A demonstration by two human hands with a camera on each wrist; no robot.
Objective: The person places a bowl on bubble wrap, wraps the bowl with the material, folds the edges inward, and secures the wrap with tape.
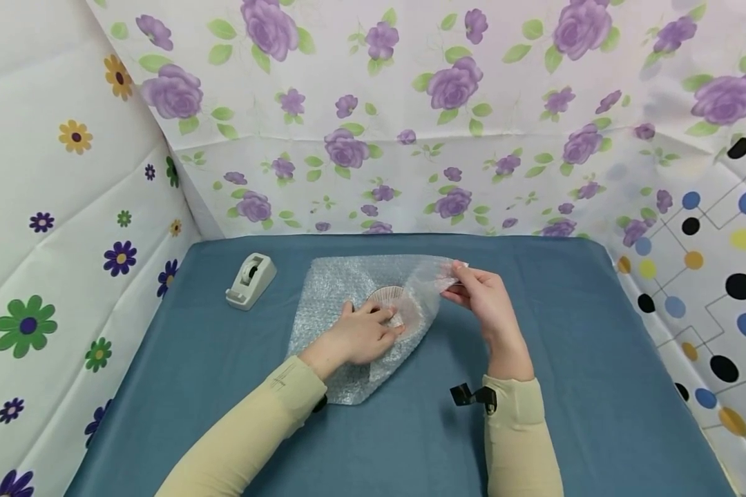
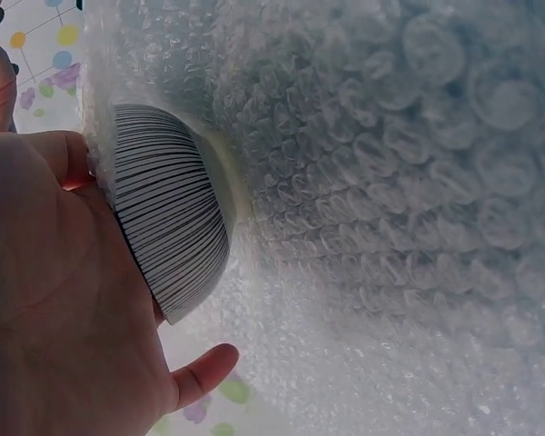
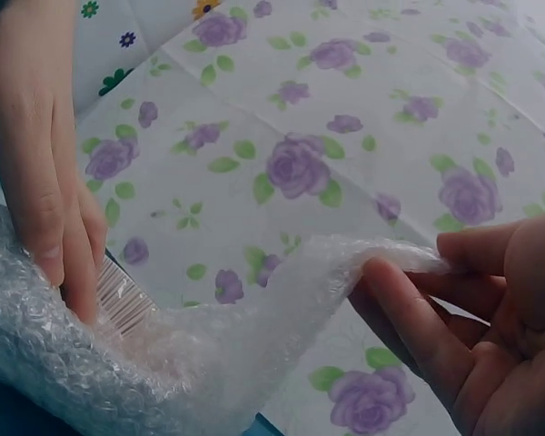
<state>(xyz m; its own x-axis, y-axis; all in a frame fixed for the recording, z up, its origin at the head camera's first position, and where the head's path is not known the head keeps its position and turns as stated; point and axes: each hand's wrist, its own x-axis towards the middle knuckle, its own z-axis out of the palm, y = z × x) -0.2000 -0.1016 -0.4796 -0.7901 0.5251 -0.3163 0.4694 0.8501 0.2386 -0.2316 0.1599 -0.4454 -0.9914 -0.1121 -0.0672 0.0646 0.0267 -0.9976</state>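
Note:
A small bowl with dark stripes (image 2: 173, 204) stands on a sheet of bubble wrap (image 1: 332, 290), partly hidden by the hand and the raised film. My left hand (image 1: 363, 335) lies over the bowl's mouth with its fingers stretched out, as the left wrist view (image 2: 73, 291) also shows. At the sheet's far right corner my right hand (image 1: 481, 297) pinches the bubble wrap between thumb and fingers. This lifted part slants up from the bowl toward the pinch, seen closely in the right wrist view (image 3: 436, 318).
A white tape dispenser (image 1: 251, 281) stands to the left of the bubble wrap. The sheet lies on a blue-covered table (image 1: 578, 359). Patterned curtains (image 1: 348, 103) close off the back and both sides.

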